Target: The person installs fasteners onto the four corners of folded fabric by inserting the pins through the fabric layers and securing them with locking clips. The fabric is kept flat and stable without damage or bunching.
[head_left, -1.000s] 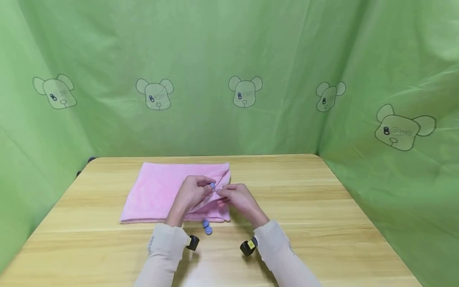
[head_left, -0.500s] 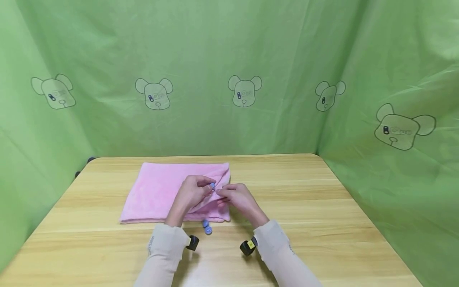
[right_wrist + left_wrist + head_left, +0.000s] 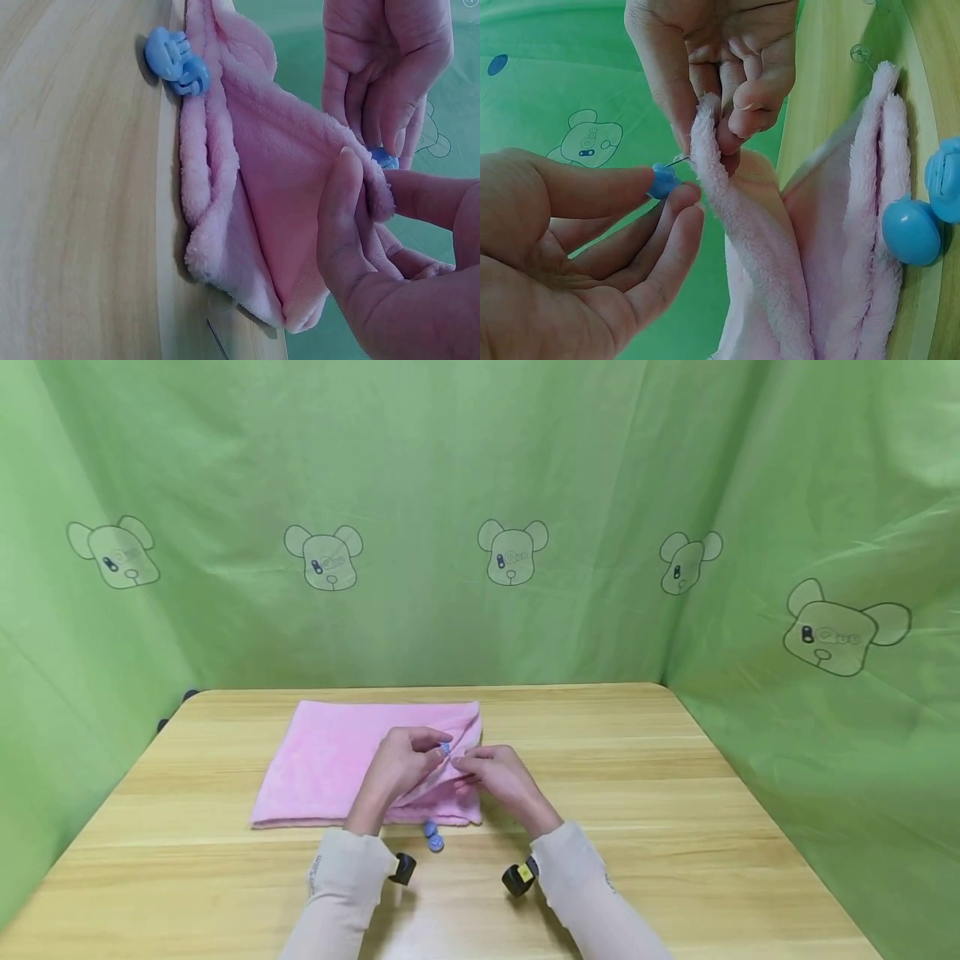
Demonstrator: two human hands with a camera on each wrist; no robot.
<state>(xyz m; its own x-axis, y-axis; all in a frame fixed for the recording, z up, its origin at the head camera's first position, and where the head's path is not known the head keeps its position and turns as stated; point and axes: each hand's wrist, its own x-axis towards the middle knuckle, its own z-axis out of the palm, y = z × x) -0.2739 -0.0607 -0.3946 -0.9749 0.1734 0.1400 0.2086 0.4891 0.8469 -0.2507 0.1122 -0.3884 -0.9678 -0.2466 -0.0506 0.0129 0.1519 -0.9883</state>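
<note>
A folded pink plush cloth (image 3: 330,760) lies on the table, its near right corner lifted. My left hand (image 3: 397,768) pinches a small blue plastic fastener with a pin (image 3: 662,182) between thumb and fingers. In the left wrist view, the thin metal pin points at the raised cloth edge and its tip meets the plush; how deep it goes is hidden. My right hand (image 3: 498,772) pinches that edge between thumb and fingers, close to the pin. Two more blue fasteners (image 3: 437,842) sit together on the table by the cloth's near edge.
The wooden table (image 3: 637,793) stretches out on both sides of the cloth. A clear-headed pin (image 3: 860,54) shows beside the cloth in the left wrist view. Green curtains (image 3: 420,460) with bear-head drawings enclose the table's back and sides.
The blue fastener in my left hand has turned slightly. Both hands and the cloth otherwise keep their places.
</note>
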